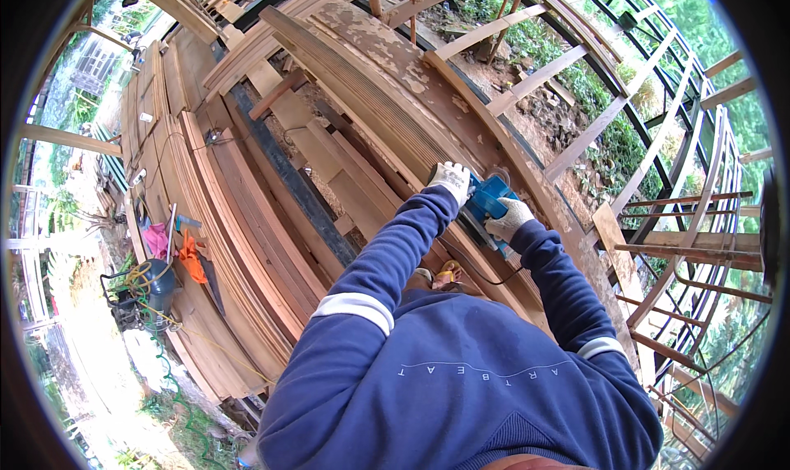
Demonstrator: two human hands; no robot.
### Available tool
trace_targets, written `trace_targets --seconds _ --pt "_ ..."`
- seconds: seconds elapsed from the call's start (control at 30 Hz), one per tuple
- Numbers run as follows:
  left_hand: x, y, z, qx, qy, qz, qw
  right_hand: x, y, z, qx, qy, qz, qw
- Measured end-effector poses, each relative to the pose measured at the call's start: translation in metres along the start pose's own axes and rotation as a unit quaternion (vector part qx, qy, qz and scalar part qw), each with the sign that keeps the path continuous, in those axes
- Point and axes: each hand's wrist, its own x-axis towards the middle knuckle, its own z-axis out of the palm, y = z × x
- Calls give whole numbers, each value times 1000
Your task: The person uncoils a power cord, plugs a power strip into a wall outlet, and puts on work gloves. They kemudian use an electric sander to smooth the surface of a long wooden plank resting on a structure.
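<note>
A blue corded power tool [491, 193] sits on the long brown boards in front of me; its exact kind is hard to make out. My left hand [453, 179], in a pale work glove, is closed on its left end. Wrapped around its right side is my gloved right hand [511, 219]. Under and beside the tool runs a grooved wooden board [362, 91], stretching away to the upper left. A dark cord [485, 281] loops from the tool back toward my body.
Stacked planks [239, 215] lie to the left, with gaps and a dark metal beam [288, 182] between them. An orange cloth [192, 258], a pink cloth [155, 239] and a dark rounded tank [156, 285] are at far left. A curved railing frame [658, 157] stands right.
</note>
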Motion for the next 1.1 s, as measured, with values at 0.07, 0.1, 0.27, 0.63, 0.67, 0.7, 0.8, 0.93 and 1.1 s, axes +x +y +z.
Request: trace_targets --seconds 0.07,0.1,0.27,0.63,0.67,0.7,0.8,0.93,1.1 --pt "-3 -4 -3 -6 3 -2 1000 1 -2 1 15 6 8 1000" --pt "-4 -5 -5 -10 12 -2 1000 3 -4 1 3 9 -9 1000" --pt "-13 -9 0 -87 85 -67 990 6 -13 1 2 3 7 1000" --pt "2 -36 -8 -59 49 -54 996 33 -23 7 -50 18 -30 998" --pt "3 -38 -10 -47 43 -52 997 35 -25 8 -37 14 -1 999" --pt "4 -41 -12 -36 38 -48 997 36 -26 10 -29 26 -34 999" --pt "11 -52 -15 -13 34 -19 999 42 -35 12 1 39 -67 997" --pt "25 -70 -21 30 26 52 998 48 -49 4 1 2 -2 1000" --pt "20 -84 -28 12 -11 84 996 48 -59 7 -3 -5 -5 1000"
